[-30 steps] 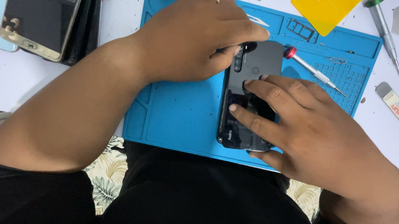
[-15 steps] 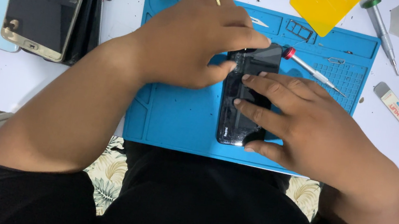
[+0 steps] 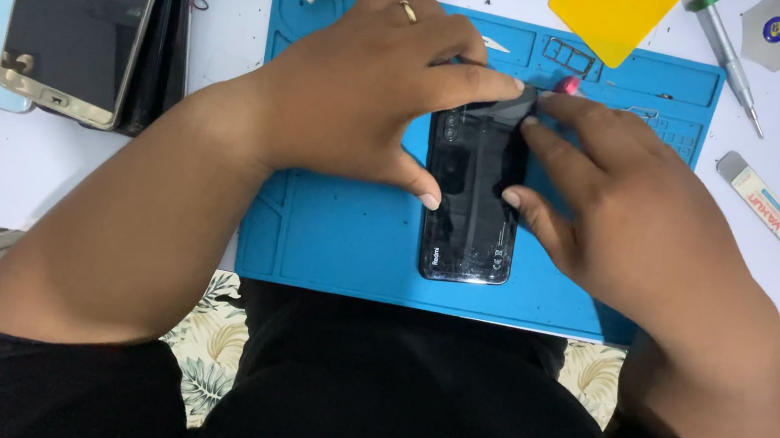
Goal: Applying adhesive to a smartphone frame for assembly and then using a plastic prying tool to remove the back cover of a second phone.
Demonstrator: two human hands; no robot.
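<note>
We are pressing our left hand (image 3: 366, 95) and right hand (image 3: 632, 211) onto a black phone (image 3: 471, 210) lying back-up on the blue mat (image 3: 338, 232) at the bench's (image 3: 234, 28) near edge. Fingers are spread flat along its sides, gripping nothing. Uneven pressure could, we judge, crack the glossy back or slide it askew.

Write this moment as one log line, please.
left hand: pressing black phone | right hand: pressing phone top | phone: on blue mat
</note>
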